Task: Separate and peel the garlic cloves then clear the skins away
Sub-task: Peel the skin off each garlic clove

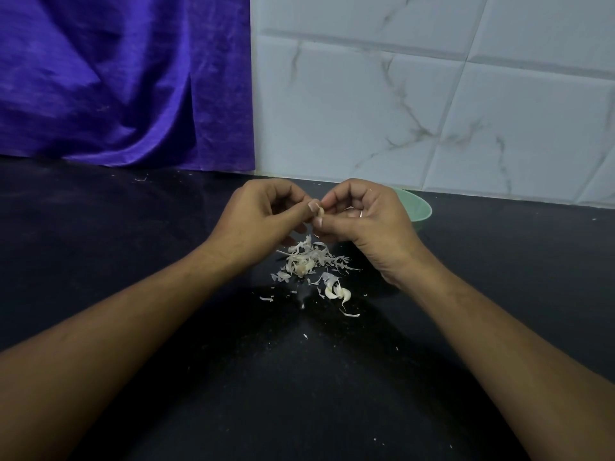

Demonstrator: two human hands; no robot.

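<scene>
Purple velvety cloth (pixel 116 78) hangs down to the back edge of the black speckled counter (pixel 116 247). The left hand (pixel 256 221) and right hand (pixel 369 224) share a fingertip grip, pinching one small garlic clove (pixel 321 212) above a pile of papery skins (pixel 309 257). A smooth green bowl (pixel 417 207) sits just behind the right hand, near the tiled wall (pixel 432 111).
</scene>
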